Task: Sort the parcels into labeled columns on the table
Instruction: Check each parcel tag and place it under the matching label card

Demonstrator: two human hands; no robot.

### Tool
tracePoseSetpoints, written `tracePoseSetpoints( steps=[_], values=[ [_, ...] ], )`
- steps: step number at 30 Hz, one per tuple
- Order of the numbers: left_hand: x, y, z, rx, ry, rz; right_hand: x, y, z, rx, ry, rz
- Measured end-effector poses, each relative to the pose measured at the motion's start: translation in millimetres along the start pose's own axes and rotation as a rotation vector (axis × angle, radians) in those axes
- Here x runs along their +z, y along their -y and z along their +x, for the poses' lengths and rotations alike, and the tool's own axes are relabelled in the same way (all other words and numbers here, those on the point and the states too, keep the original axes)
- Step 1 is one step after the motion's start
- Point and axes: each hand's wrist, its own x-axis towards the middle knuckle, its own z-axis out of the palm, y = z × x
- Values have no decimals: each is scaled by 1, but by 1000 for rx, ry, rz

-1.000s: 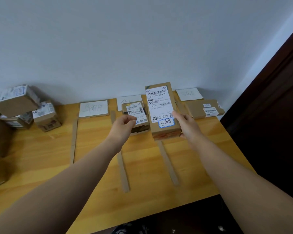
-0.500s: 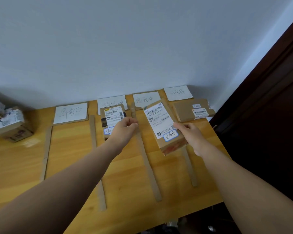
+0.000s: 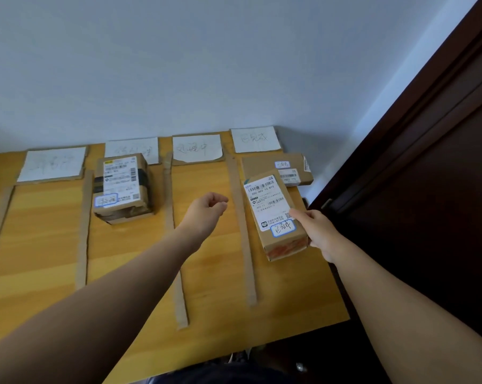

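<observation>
Long parcel (image 3: 273, 214) lies tilted in the rightmost column. Your right hand (image 3: 320, 231) grips its right edge, with the thumb on top. Your left hand (image 3: 206, 212) hovers loosely curled and holds nothing. If you release with one hand only, the parcel could slide toward the table (image 3: 220, 273) edge close on the right. Farther back, its far end could ride up onto the flat parcel (image 3: 264, 166) below the label card (image 3: 255, 139).

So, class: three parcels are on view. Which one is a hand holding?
The long narrow box in the rightmost column: the right hand grips its near end. The stout box and the flat parcel lie untouched.
</observation>
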Motion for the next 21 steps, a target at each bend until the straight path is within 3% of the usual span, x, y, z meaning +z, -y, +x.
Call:
tracePoseSetpoints(
  steps=[9,21],
  values=[
    [30,-3,7,-21,-5,13,-29,-23,15,77,11,-43],
    [34,-6,18,-32,-27,54,-23,0,28,-1,19,-93]
  ],
)
